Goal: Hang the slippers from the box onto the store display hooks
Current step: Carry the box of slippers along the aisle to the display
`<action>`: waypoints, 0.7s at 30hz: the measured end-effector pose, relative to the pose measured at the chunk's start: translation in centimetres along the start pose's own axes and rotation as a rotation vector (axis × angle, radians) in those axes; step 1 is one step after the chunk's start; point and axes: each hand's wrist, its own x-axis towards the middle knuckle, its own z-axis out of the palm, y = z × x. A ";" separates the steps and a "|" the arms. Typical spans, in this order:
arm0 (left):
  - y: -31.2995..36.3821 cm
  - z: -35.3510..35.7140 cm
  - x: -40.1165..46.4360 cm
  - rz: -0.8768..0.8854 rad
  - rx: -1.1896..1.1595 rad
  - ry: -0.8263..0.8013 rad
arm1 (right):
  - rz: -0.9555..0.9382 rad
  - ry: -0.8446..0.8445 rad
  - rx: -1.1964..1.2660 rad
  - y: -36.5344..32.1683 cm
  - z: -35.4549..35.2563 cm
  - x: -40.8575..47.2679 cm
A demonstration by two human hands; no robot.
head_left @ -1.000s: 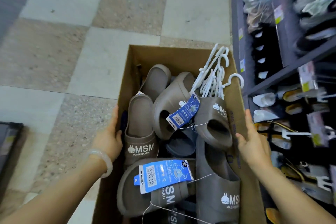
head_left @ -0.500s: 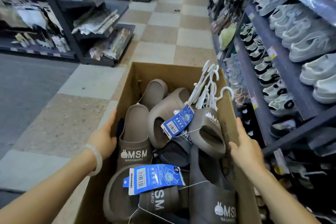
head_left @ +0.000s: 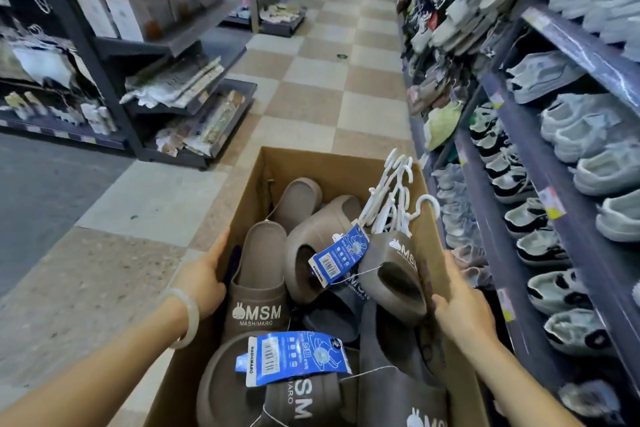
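A brown cardboard box (head_left: 332,163) is held in front of me, full of several taupe "MSM Mashimaro" slippers (head_left: 258,284) with blue paper tags (head_left: 341,255). A bunch of white plastic hangers (head_left: 394,198) sticks up at its far right corner. My left hand (head_left: 204,279) grips the box's left wall, thumb inside. My right hand (head_left: 462,305) grips the right wall, thumb hooked over the rim. A pale bangle sits on my left wrist.
A long dark shelf rack (head_left: 540,149) packed with sneakers runs along the right. Another shelf unit (head_left: 166,80) with packaged goods stands at the left. A checkered tile aisle (head_left: 322,80) stretches ahead between them.
The view has lifted from the floor and box to the aisle ahead. Both hands keep the same hold on the box walls. The shelves on the right have slid past.
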 end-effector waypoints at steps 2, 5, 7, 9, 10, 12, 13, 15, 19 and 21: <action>1.9 -0.9 5.0 0.018 0.017 0.007 | 0.000 0.013 0.001 -1.7 -0.4 4.6; 4.7 -2.7 13.2 0.074 -0.019 0.030 | 0.019 0.042 0.011 -4.7 -1.1 11.8; 6.9 -4.0 18.3 0.110 -0.026 0.049 | 0.031 0.057 0.040 -6.5 -2.1 16.3; 9.1 -5.3 23.3 0.154 -0.045 0.084 | 0.047 0.073 0.044 -8.2 -3.1 21.1; 10.4 -5.9 25.8 0.180 -0.048 0.088 | 0.056 0.081 0.040 -8.9 -3.7 23.4; 13.2 -7.1 30.7 0.200 -0.042 0.062 | 0.066 0.112 0.050 -10.4 -4.6 28.3; 14.5 -7.7 33.2 0.196 -0.029 0.039 | 0.058 0.125 0.051 -11.0 -5.1 30.7; 17.2 -8.4 38.1 0.189 0.011 0.012 | 0.041 0.135 0.055 -12.1 -6.1 35.7; 22.4 -9.2 48.1 0.187 0.006 0.018 | 0.030 0.131 0.049 -14.8 -8.0 46.8; 25.1 -9.6 52.8 0.171 -0.023 0.031 | 0.024 0.126 0.040 -16.3 -9.1 52.5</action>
